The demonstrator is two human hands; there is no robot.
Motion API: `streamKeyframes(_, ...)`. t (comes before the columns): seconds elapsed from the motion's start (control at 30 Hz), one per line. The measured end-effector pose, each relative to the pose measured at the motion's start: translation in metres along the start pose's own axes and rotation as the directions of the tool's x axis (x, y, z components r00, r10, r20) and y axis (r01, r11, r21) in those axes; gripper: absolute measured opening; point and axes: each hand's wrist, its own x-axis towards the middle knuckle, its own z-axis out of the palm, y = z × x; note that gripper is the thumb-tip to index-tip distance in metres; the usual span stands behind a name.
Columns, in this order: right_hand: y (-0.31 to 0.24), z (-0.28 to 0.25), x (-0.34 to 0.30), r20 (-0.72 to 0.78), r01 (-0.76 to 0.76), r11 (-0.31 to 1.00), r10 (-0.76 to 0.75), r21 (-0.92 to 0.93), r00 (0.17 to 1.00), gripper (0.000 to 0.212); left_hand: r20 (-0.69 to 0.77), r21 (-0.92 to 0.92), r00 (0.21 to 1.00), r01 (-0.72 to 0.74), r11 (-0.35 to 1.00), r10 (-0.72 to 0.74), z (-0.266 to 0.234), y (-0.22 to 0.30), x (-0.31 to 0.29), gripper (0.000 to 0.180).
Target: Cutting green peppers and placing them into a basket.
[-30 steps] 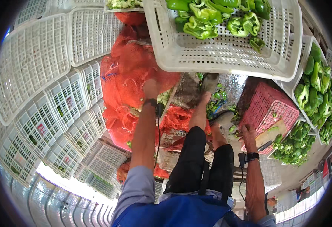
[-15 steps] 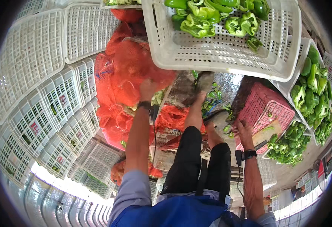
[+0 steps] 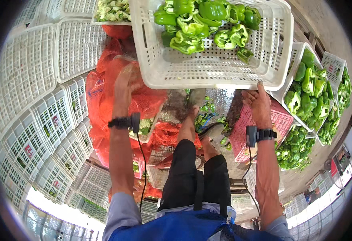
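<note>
A white perforated crate [image 3: 212, 76] with several cut green bell peppers [image 3: 188, 43] inside fills the upper middle. Just left of its wall, over the red mesh bag [image 3: 103, 86], my left hand [image 3: 124, 82] is raised with fingers apart and nothing seen in it. My right hand [image 3: 258, 105] is at the crate's near right corner, fingers spread and empty. One fingertip overlaps the rim; I cannot tell whether it presses on it. Below this hand sits a pink crate [image 3: 240, 134], partly covered by my wrist.
Stacked white crates [image 3: 33, 68] line the left side. At the right stand crates of green peppers [image 3: 310, 90], with a heap of cut peppers [image 3: 296, 148] nearer me. Pepper scraps [image 3: 208, 110] lie on the wet floor around my feet. A crate of pale trimmings [image 3: 112, 10] is at the top.
Both my hands have moved forward, the left along the red mesh bag, the right from the pink crate to the white crate's near corner. The view has shifted, so the crate appears lower and further left.
</note>
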Motion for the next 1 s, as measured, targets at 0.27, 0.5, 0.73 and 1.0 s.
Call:
streamKeyframes(0.27, 0.011, -0.002, 0.041, 0.196, 0.461, 0.675, -0.433, -0.577, 0.88, 0.029, 0.122, 0.509, 0.935, -0.346, 0.788, 0.332, 0.073, 0.035, 0.044, 0.033)
streamKeyframes(0.5, -0.007, 0.01, -0.02, -0.006, 0.002, 0.984, -0.001, 0.177, 1.0, 0.027, 0.115, 0.663, 0.83, -0.474, 0.58, 0.546, 0.043, 0.036, -0.034, 0.041)
streamKeyframes(0.73, -0.046, 0.024, -0.071, 0.146, 0.545, 0.475, -0.647, -0.69, 0.748, 0.025, -0.102, 0.368, 0.836, -0.472, 0.801, 0.539, 0.04, 0.044, -0.086, 0.033)
streamKeyframes(1.0, -0.009, 0.092, -0.149, 0.023, 0.239, 0.961, -0.238, -0.142, 0.971, 0.027, -0.431, 0.605, 0.78, -0.123, 0.787, 0.454, -0.076, 0.008, -0.233, 0.035)
